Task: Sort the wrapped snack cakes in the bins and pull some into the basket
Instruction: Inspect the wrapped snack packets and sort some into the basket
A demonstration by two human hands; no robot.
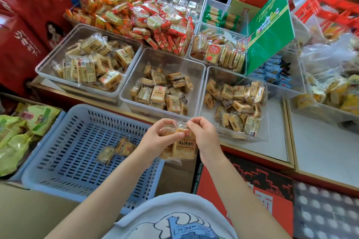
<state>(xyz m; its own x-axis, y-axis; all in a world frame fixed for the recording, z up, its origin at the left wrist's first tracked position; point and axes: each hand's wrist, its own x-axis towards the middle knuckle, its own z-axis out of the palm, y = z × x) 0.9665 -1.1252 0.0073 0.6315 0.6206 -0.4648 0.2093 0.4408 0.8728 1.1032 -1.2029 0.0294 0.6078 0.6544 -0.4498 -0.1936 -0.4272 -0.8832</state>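
My left hand [157,137] and my right hand [204,134] both pinch the clear wrapper of a snack cake [183,147], held over the right rim of the blue slotted basket [58,141]. Two wrapped cakes [116,150] lie on the basket floor. Three clear bins of the same yellow-brown wrapped cakes stand beyond: a left bin [64,39], a middle bin [174,58] and a right bin [219,73].
Further bins at the back hold red-wrapped and orange-wrapped snacks [163,23]. A green sign [270,31] leans at the right. Green bags [21,128] lie left of the basket, a red carton [252,196] sits below right.
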